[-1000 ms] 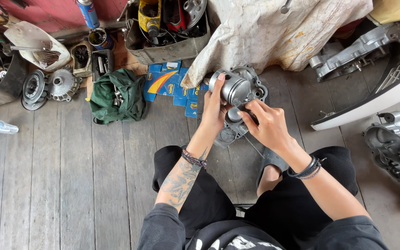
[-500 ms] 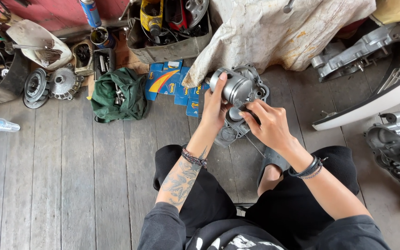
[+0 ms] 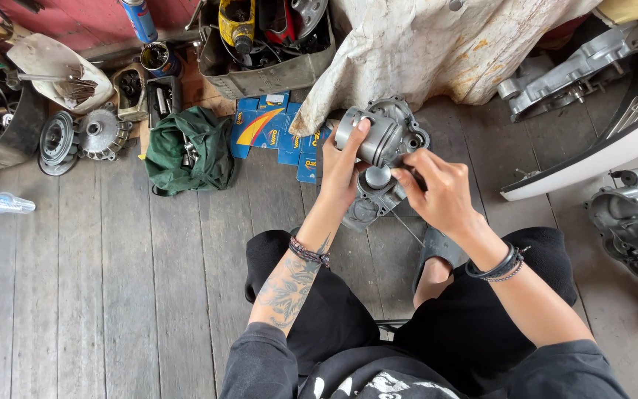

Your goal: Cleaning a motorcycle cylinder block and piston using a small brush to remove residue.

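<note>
The left hand (image 3: 345,166) is closed around a grey metal cylinder (image 3: 374,140), a round, smooth part with fine grooves near its end, held up above the wooden floor (image 3: 112,295) in front of the knees. The thumb lies on the upper side and the fingers wrap the side away from the camera. The right hand (image 3: 437,192) comes from the other side; its fingertips (image 3: 402,176) are pinched together at the lower edge of the cylinder, but what they pinch is too small to tell. Under both hands lies one flat engine cover (image 3: 400,118) of dull cast metal, with a rounded outline and bolt ears on its rim. The floor is made from long grey planks, worn and dry. Behind the cover hangs a stained, wrinkled cloth (image 3: 422,52) in pale beige. Just left of the cover are several flat blue cardboard boxes (image 3: 267,125), overlapping, so I cannot count them exactly. Next to them is one green fabric bag (image 3: 186,151), soft and crumpled, with shiny metal tools inside. Further left stand two round ribbed metal discs (image 3: 79,137), side by side. One small clear plastic bottle (image 3: 10,203) lies alone on the planks. At the right edge are two more cast metal casings (image 3: 629,222), silver and rough.
</note>
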